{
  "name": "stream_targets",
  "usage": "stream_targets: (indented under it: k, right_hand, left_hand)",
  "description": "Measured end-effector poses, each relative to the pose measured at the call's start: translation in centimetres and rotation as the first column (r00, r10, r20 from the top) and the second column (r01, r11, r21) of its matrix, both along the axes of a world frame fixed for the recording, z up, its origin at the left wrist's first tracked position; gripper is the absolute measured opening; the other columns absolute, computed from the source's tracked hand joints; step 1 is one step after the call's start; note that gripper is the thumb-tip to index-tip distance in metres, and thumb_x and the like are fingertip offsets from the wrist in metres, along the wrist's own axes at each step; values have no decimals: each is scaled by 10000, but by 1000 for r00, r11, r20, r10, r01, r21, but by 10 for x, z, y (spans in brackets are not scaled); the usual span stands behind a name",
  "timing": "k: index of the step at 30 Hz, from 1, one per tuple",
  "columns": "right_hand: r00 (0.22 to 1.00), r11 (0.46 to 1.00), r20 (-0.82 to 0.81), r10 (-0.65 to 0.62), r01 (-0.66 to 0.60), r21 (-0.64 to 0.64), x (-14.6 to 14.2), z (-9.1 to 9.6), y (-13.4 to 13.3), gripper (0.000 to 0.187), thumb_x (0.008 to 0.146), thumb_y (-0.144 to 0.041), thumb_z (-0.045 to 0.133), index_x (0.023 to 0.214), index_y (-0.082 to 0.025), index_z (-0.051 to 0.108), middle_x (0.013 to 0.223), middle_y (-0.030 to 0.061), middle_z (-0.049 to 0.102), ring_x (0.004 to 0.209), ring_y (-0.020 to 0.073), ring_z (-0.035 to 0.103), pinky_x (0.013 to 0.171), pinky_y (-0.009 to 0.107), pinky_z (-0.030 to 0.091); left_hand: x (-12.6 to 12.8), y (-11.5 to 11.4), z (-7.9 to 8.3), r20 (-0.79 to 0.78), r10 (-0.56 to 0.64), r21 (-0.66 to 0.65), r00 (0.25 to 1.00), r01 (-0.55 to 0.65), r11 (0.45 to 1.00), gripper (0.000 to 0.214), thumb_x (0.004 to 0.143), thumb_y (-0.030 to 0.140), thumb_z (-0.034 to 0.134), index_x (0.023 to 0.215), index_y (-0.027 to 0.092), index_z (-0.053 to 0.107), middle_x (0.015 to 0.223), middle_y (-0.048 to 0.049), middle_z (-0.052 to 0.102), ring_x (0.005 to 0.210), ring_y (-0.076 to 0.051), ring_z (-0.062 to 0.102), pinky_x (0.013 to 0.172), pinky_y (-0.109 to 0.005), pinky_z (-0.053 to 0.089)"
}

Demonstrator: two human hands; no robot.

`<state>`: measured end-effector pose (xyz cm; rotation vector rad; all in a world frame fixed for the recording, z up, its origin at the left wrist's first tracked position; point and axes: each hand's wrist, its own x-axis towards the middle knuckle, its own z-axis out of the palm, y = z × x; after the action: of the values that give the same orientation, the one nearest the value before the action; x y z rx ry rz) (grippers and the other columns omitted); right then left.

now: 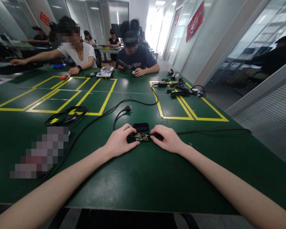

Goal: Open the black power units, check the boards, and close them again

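A small green circuit board [142,137] with copper coils sits in or on a black casing, between my two hands at the middle of the table. My left hand [121,140] grips its left end between thumb and fingers. At the right end, my right hand [166,138] pinches the black power cable [212,130] where it meets the board, near thin blue wires. Just beyond the board lies a black plastic casing half [141,126], its hollow side up. A power plug [127,109] on a short black cord rests behind my left hand.
The green table [124,184] bears yellow tape rectangles [105,101]. A coiled black cable [66,116] lies to the left, beside a pixelated object [41,152]. Black adapters and cables [184,89] are heaped at the back right. Two people [135,60] sit across the table.
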<state>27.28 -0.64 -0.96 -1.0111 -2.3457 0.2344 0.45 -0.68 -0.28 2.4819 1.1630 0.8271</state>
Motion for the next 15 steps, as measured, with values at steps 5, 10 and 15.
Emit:
stream_targets:
  k: [5, 10, 15]
  right_hand:
    - [1000, 1000, -3, 28, -28, 0, 0, 2, 1, 102, 981, -253, 541, 919, -229, 618, 899, 65, 676, 839, 221, 635, 726, 338, 504]
    - [999, 999, -3, 32, -32, -22, 1, 3, 1, 245, 1050, -258, 449, 876, -224, 618, 882, 67, 667, 831, 211, 632, 739, 333, 505]
    - [999, 1000, -28, 26, -26, 13, 0, 0, 3, 220, 1029, -257, 510, 855, -227, 641, 847, 62, 676, 827, 219, 633, 731, 342, 507]
  left_hand:
    - [-4, 2, 3, 25, -34, -3, 999, 34, 999, 51, 894, 229, 636, 888, 207, 682, 891, -12, 688, 760, -154, 662, 657, -261, 501]
    - [-7, 7, 5, 32, -65, -17, 997, 65, 998, 95, 903, 192, 609, 841, 198, 680, 833, -6, 655, 728, -144, 621, 660, -257, 466]
    - [-5, 9, 4, 90, -88, -93, 992, 97, 991, 187, 909, 184, 598, 722, 182, 603, 766, -2, 598, 687, -138, 575, 619, -250, 426]
